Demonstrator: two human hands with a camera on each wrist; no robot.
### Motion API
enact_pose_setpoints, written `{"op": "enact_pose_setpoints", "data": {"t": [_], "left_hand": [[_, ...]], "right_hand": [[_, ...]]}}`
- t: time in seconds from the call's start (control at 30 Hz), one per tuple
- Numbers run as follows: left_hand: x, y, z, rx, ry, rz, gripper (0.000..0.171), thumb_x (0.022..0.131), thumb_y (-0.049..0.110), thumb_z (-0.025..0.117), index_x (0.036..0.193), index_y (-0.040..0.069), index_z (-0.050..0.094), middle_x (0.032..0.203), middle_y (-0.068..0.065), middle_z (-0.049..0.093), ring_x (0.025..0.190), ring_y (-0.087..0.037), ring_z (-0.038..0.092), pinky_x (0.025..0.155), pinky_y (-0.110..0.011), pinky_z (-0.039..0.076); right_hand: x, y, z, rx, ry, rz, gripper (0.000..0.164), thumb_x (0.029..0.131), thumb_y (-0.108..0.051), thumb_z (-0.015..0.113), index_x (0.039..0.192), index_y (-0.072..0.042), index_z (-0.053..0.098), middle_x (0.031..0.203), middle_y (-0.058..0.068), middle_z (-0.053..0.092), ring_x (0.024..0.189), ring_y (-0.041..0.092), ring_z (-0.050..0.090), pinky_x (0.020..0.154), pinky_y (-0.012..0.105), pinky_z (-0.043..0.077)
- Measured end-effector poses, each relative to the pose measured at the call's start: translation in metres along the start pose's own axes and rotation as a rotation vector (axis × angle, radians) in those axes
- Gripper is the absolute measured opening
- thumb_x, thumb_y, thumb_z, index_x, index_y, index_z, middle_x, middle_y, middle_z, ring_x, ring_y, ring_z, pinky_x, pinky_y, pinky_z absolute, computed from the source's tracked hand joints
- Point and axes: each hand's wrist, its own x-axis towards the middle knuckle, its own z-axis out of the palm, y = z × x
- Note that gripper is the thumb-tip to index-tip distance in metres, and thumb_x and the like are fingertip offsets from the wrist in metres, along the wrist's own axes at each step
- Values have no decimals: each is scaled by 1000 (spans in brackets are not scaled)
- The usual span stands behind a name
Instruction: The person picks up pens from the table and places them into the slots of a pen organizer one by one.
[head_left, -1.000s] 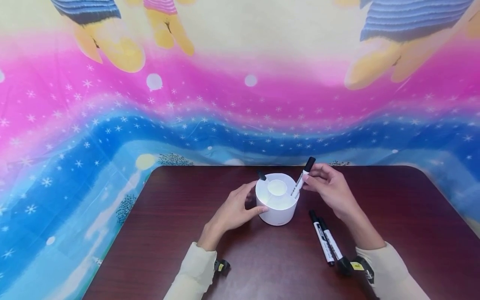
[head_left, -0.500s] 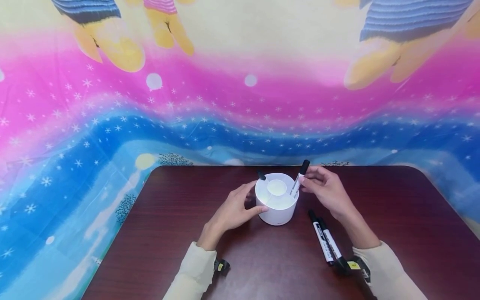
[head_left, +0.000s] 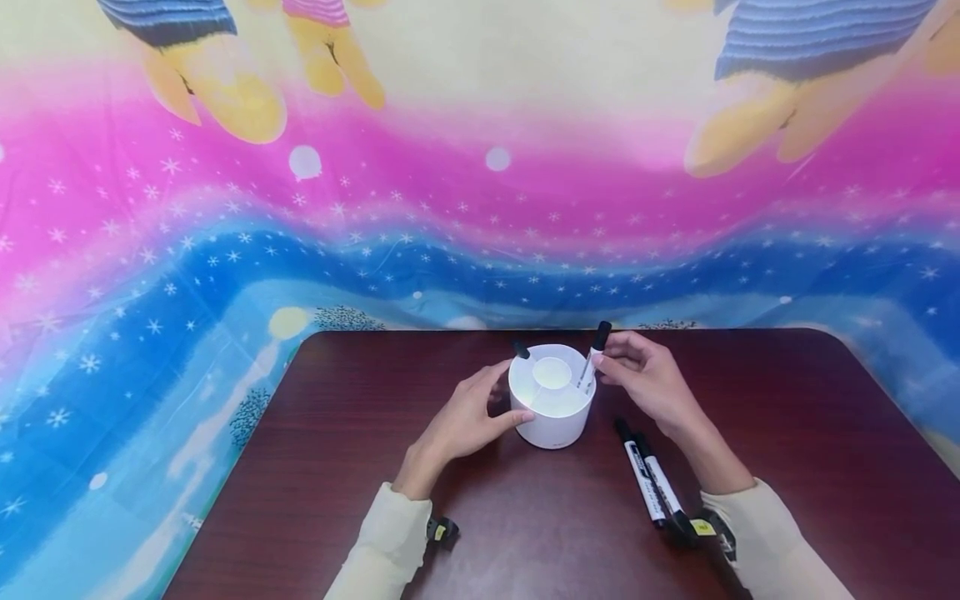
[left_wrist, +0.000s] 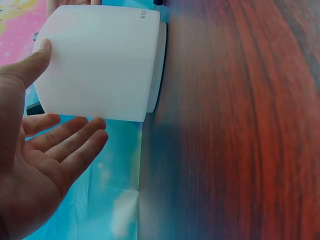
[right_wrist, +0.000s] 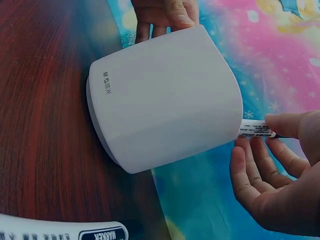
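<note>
A white round pen holder (head_left: 551,425) with several compartments stands upright on the table. My left hand (head_left: 468,408) holds its left side, the thumb across the front near the rim and the fingers round the side, as the left wrist view (left_wrist: 55,150) also shows. My right hand (head_left: 652,383) pinches a black-capped white marker (head_left: 597,348) between thumb and fingers. It leans with its lower end inside the holder's right compartment, cap up. A black tip (head_left: 522,351) of another item sticks out at the holder's back left; the rest is hidden.
Two more black-capped markers (head_left: 642,479) lie side by side on the dark wooden table (head_left: 360,383), right of the holder and near the right wrist's camera (head_left: 682,529). A colourful printed cloth (head_left: 420,217) hangs behind the table's far edge.
My right hand has moved slightly left with the marker, which now sits a little lower and more upright in the holder. My left hand stays on the holder.
</note>
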Motion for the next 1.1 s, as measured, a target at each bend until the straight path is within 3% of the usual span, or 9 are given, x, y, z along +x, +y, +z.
{"op": "enact_pose_setpoints", "data": {"t": [0.47, 0.7, 1.1], "left_hand": [[0, 0, 1, 1, 2, 1, 86, 93, 52, 82, 165, 26, 42, 153, -1, 60, 124, -19, 69, 107, -41, 59], [-1, 1, -1, -3, -2, -1, 87, 93, 54, 81, 165, 26, 41, 154, 0, 59, 124, -19, 69, 107, -42, 59], [-1, 1, -1, 1, -9, -3, 87, 93, 55, 81, 165, 25, 42, 155, -1, 59, 125, -20, 68, 107, -42, 59]], "right_hand": [[1, 7, 4, -49, 5, 17, 44, 105, -22, 72, 138, 5, 59, 126, 26, 66, 102, 1, 70, 94, 37, 65], [2, 6, 2, -42, -6, -4, 46, 107, -23, 69, 145, 2, 58, 136, 28, 67, 106, 0, 69, 91, 26, 64], [0, 1, -4, -42, -9, 1, 50, 107, -27, 69, 146, 1, 57, 133, 24, 67, 109, 5, 72, 90, 22, 63]]}}
